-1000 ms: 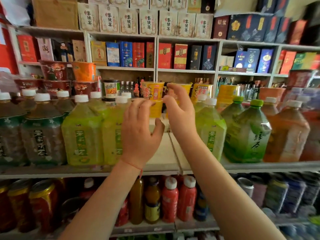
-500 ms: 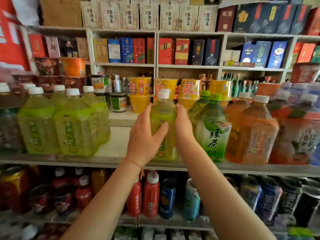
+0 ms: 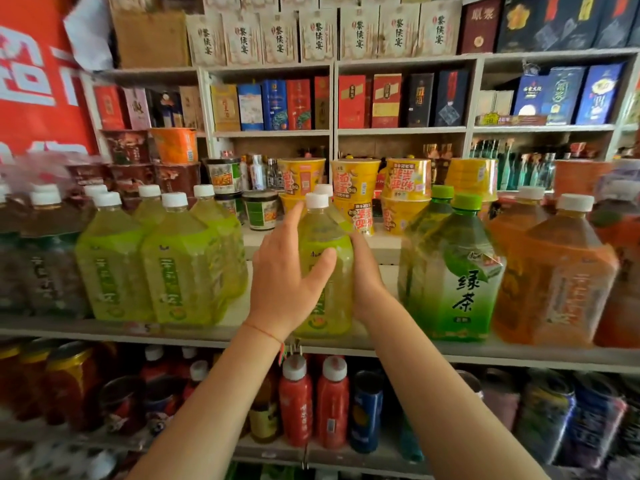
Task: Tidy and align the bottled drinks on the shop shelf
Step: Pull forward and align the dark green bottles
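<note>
A tall yellow-green tea bottle [image 3: 323, 237] with a white cap stands upright at the front edge of the white shelf [image 3: 519, 353], in a gap between bottle groups. My left hand [image 3: 285, 282] wraps its left side, thumb across the label. My right hand [image 3: 365, 275] presses against its right side, mostly behind the bottle. A second white cap shows just behind it. To the left stands a group of like yellow-green bottles [image 3: 180, 268]; to the right, dark green tea bottles [image 3: 457, 271] with green caps.
Orange tea bottles [image 3: 554, 282] fill the shelf's right end and dark tea bottles [image 3: 38, 258] the left end. Yellow noodle cups [image 3: 355, 188] are stacked behind. Red bottles [image 3: 313, 403] and cans sit on the shelf below. Boxed goods line the upper shelves.
A second ago both hands reached into the empty gap; they have since brought a yellow-green bottle forward and hold it at the shelf's front edge. The view has shifted left.
</note>
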{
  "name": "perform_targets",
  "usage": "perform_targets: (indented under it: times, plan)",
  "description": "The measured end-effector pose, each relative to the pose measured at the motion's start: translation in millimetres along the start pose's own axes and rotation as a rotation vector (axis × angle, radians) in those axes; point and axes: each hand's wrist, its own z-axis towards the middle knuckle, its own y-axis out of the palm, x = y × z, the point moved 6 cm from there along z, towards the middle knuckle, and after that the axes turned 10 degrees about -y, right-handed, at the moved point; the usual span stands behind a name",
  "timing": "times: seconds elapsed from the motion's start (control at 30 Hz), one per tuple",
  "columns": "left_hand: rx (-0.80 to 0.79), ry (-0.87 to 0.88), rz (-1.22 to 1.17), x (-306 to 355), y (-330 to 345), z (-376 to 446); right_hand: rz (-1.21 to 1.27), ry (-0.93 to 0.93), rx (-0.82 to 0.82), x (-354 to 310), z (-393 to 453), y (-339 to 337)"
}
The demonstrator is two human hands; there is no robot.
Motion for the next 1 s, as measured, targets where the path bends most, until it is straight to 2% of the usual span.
perform_targets:
  times: [0.17, 0.3, 0.47, 0.6, 0.77, 0.87, 1.0]
  plan:
    - [0.103, 0.141, 0.240, -13, -27, 9, -0.086, -0.082, -0.038, 9, 4, 47]
    - [0.134, 0.151, 0.528, -38, -44, 17, -0.130, -0.096, -0.010, 23, 6, 79]
    - [0.114, 0.169, 0.632, -57, -58, 20, -0.177, -0.052, 0.052, 35, 4, 99]
    - [0.121, 0.182, 0.540, -61, -62, 22, -0.180, -0.045, 0.074, 31, -2, 105]
    - [0.313, 0.308, 0.273, -40, -59, 11, -0.356, -0.169, 0.153, 4, -19, 97]
    - [0.294, 0.388, 0.147, -16, -45, 7, -0.493, -0.354, 0.161, -30, -25, 79]
    - [0.192, 0.374, -0.007, 13, -15, 5, -0.706, -0.776, 0.211, -91, -48, 45]
